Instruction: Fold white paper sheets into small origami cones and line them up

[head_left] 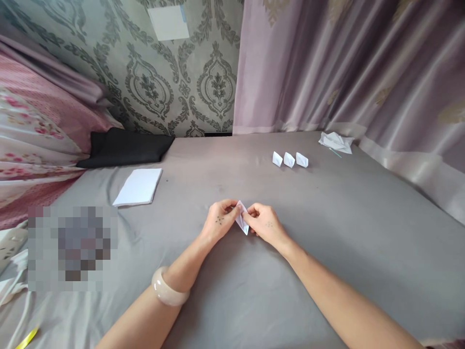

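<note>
Between my two hands, above the middle of the grey sheet [203, 300], is a small folded white paper [242, 224] with pointed ends. My left hand [221, 218] pinches its upper left side, thumb on top. From the other side my right hand [266, 222] grips it, with the thumb pressed into the fold and the other fingers partly hidden behind. Farther back on the right stand three small folded paper shapes in a row: a left one [277, 159], a middle one [289, 160] and a right one [302, 160].
A stack of white paper [140, 186] lies on the left, near a folded black cloth [127, 148]. Crumpled white paper [337, 142] rests by the curtain [308, 63]. At the left edge are a power strip [12, 247], white cables [23, 310] and a yellow object [27, 338].
</note>
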`<state>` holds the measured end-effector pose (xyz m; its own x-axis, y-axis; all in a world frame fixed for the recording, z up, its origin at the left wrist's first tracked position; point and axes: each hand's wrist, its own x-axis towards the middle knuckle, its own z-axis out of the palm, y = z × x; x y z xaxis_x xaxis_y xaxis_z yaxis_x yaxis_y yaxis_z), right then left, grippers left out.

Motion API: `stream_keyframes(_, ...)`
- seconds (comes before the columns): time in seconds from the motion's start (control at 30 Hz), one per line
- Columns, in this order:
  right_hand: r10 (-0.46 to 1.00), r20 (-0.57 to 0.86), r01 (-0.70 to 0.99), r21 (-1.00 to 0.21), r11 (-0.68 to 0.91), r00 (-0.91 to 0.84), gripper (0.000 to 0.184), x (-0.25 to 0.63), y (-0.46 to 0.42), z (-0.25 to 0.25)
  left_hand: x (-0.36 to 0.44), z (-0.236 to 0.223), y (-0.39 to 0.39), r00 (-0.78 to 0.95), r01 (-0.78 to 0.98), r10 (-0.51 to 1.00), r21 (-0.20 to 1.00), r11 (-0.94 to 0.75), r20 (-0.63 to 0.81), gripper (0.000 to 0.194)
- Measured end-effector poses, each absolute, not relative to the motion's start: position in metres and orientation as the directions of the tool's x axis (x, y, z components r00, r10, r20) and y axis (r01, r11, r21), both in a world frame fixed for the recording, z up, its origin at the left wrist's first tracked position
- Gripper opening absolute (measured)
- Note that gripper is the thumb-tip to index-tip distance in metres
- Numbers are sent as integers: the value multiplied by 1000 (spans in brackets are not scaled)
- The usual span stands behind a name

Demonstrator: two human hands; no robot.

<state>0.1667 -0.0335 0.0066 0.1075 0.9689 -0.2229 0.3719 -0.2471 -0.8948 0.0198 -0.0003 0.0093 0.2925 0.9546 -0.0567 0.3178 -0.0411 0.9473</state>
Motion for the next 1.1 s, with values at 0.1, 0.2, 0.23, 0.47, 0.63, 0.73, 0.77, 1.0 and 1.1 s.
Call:
stream_keyframes(0.1,970,-207,360,-902,-240,126,16,165,-34,7,20,8,-1,294,259,954,966,-19,-60,30)
stream_keyframes(0.2,973,-190,329,-918,-222,128,18,164,-34,8,21,7,-2,241,294,969,947,-129,57,23)
stream_keyframes(0.23,974,-194,306,-926,-221,116,18,165,-34,9,21,7,-2,210,325,971,928,-180,115,20)
stream_keyframes(0.47,903,-421,-11,-906,-423,-81,29,170,-37,30,19,10,-3,68,463,907,792,-398,417,14)
stream_keyframes(0.63,900,-409,-25,-909,-417,-149,22,167,-41,34,18,12,-4,50,485,850,731,-479,524,12)
stream_keyframes(0.73,930,-361,9,-932,-361,-66,17,165,-41,27,20,12,-5,48,472,842,731,-493,538,11)
stream_keyframes(0.77,939,-344,25,-939,-343,-31,17,165,-40,24,21,12,-6,48,463,845,738,-492,533,11)
stream_keyframes(1.0,977,8,449,-889,-90,211,18,169,-40,18,24,12,-10,88,544,947,782,-305,308,12)
stream_keyframes(1.1,959,212,651,-758,40,188,18,170,-41,17,23,12,-10,164,616,955,731,-294,246,15)
